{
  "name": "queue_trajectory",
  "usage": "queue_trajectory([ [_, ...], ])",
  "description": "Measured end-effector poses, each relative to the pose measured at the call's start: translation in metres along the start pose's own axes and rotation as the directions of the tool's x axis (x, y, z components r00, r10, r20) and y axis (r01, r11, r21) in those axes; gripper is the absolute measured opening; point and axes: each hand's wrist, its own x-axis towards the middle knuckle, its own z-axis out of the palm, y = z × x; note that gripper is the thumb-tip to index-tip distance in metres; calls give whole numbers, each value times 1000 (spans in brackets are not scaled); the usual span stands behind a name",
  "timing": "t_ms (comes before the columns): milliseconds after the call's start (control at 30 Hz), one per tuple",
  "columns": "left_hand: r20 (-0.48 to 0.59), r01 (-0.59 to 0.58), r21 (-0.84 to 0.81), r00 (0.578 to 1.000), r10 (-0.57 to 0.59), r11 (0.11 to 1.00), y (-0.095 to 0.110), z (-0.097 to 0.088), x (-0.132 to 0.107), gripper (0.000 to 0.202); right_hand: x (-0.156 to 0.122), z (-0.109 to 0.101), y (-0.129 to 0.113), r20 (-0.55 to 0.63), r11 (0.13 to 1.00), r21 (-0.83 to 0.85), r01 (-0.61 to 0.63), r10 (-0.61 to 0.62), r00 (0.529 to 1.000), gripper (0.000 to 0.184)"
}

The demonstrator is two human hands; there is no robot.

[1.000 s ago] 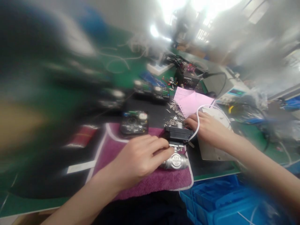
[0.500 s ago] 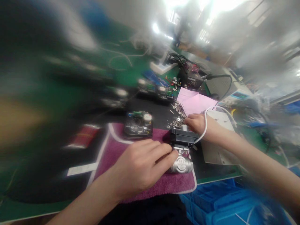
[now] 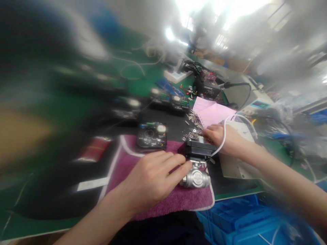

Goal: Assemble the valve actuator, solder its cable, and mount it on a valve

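Observation:
A steel ball valve (image 3: 197, 179) with a black actuator housing (image 3: 199, 149) lies on a purple towel (image 3: 176, 200); a white cable (image 3: 224, 136) runs from the housing. My left hand (image 3: 155, 177) is closed on the valve's left side, fingertips near the neck below the housing. Beyond the housing, my right hand (image 3: 217, 136) has its fingers drawn together beside a silver knob (image 3: 201, 139) and a scatter of small nuts (image 3: 192, 133). What those fingertips hold, if anything, is hidden. Left of the housing sits an open black module with a circuit board (image 3: 151, 136).
Small metal pins (image 3: 194, 119) lie before pink paper sheets (image 3: 213, 110). More circuit modules (image 3: 178, 102) stand farther back. A pale box (image 3: 237, 160) is under my right forearm, a bench instrument (image 3: 255, 97) behind it. Blue crates (image 3: 235, 217) stand below the table edge.
My left fingers have shifted slightly left along the valve, showing more of its left end. The right hand stays almost where it was; the view has moved slightly.

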Motion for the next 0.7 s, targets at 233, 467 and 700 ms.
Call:
queue_trajectory([
  [233,-15,8,0,1000,-8,1000,-3,0,-3,27,-76,-9,-10,-211,999,-14,-51,47,976,6],
  [467,-84,115,-300,986,-147,947,44,-11,11,24,-111,-28,-97,-346,599,799,44,399,849,13],
  [700,-62,253,-489,944,-323,835,81,-6,8,20,-93,0,-153,70,-187,982,36,531,845,9],
])
